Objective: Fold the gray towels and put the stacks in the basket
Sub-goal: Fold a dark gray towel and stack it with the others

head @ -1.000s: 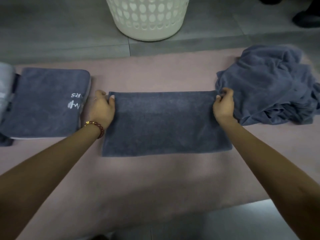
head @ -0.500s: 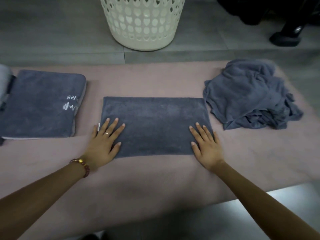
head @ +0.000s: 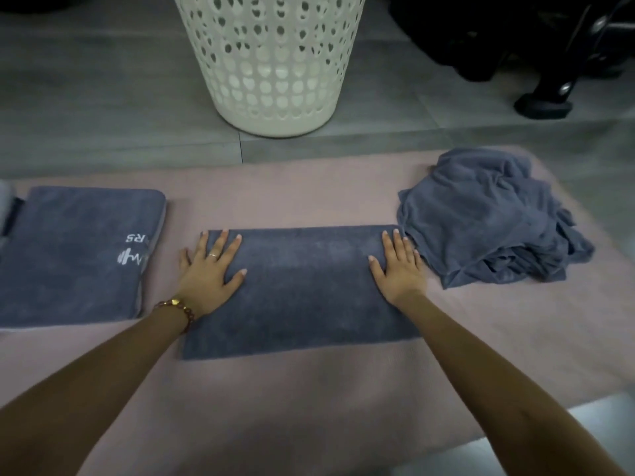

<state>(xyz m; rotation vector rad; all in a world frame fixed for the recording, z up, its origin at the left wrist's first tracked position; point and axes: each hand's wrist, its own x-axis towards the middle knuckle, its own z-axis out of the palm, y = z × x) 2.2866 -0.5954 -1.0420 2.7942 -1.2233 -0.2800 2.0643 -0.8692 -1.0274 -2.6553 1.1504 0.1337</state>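
Observation:
A gray towel [head: 302, 290], folded into a long rectangle, lies flat in the middle of the pink cloth-covered table [head: 309, 400]. My left hand [head: 209, 273] rests flat with spread fingers on its left end. My right hand [head: 398, 269] lies flat on its right end. Neither hand grips anything. To the left sits a stack of folded gray towels [head: 75, 255] with a white logo on top. A crumpled pile of unfolded gray towels [head: 491, 218] sits at the right, just beside my right hand. The white perforated basket [head: 271, 60] stands on the floor beyond the table.
Gray tiled floor lies beyond the table's far edge. A dark wheeled object [head: 549, 56] stands at the upper right. Something pale [head: 5, 207] shows at the far left edge behind the folded stack. The table's near right corner ends over a lighter floor.
One second ago both hands pinched the towel's far corners. They let go, lay flat near its front edge, and have now slid toward its far edge. The camera has tilted.

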